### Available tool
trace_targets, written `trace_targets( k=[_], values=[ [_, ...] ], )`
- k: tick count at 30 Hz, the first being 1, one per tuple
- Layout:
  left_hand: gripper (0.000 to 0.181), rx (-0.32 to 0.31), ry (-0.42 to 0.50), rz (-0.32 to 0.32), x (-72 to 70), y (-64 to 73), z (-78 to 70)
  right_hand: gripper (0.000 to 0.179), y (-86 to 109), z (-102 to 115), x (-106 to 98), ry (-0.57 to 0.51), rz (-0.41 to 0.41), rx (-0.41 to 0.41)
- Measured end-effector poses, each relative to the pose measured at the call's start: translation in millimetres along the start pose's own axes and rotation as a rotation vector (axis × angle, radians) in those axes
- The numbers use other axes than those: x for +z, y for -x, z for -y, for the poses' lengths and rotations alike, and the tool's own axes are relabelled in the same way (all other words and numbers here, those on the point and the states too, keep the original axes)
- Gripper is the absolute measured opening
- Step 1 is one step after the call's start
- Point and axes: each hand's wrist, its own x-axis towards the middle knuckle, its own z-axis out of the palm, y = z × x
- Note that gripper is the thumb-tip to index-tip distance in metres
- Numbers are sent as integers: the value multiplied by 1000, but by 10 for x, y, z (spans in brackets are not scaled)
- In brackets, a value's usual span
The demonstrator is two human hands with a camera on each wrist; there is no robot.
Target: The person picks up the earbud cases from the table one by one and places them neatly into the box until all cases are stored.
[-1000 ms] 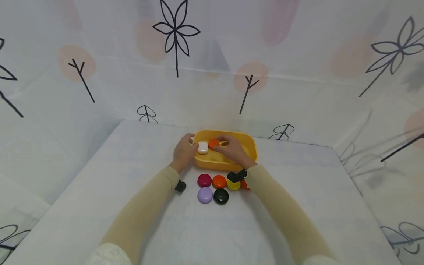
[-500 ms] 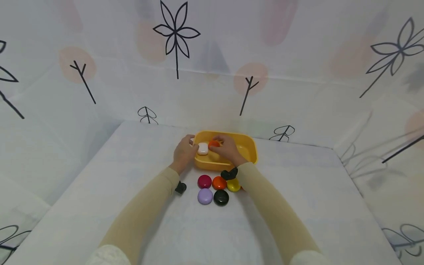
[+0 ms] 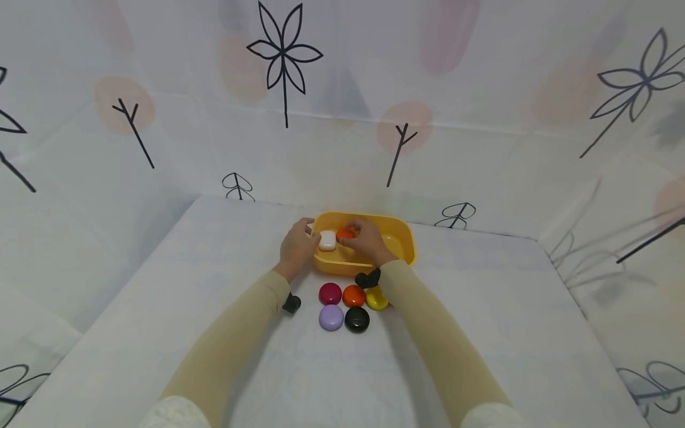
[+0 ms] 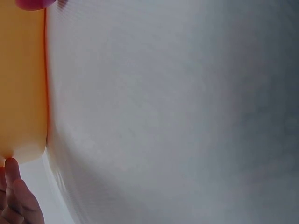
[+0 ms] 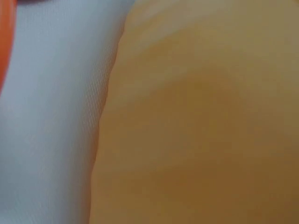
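Note:
In the head view a yellow plastic tray [image 3: 404,245] stands at the back middle of the table. My left hand [image 3: 297,245] holds its left end, thumb at the rim; in the left wrist view, fingers [image 4: 13,175] touch the outer wall. Inside the tray, a white rounded-square piece [image 3: 327,240] lies beside that thumb. Right of it, my right hand [image 3: 368,241] reaches in over the front and pinches a glossy orange round piece [image 3: 344,232], partly hidden by the fingers. The right wrist view shows mostly tray wall [image 5: 196,121], without the hand.
In front of the tray lie several glossy round pieces: crimson [image 3: 330,293], orange [image 3: 354,295], yellow [image 3: 377,298], lilac [image 3: 331,317] and black [image 3: 357,319]. My right sleeve [image 3: 428,321] passes just right of the yellow one. Patterned cloth walls [image 3: 342,148] enclose the table.
My right hand and forearm have shifted slightly left, and the fingers now cover more of the orange piece in the tray. The left hand stays at the tray's left end.

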Motion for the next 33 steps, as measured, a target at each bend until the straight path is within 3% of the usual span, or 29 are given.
trace_targets(
  k=[7,16,33],
  values=[
    [46,-22,2,35,17,18,-19,38,-12,-33,5,71,25,18],
    [45,-10,-3,21,-8,26,-22,33,-17,14,24,115,43,43],
    [46,6,-12,16,-18,14,-9,34,-30,53,13,231,61,-18]
  ],
)
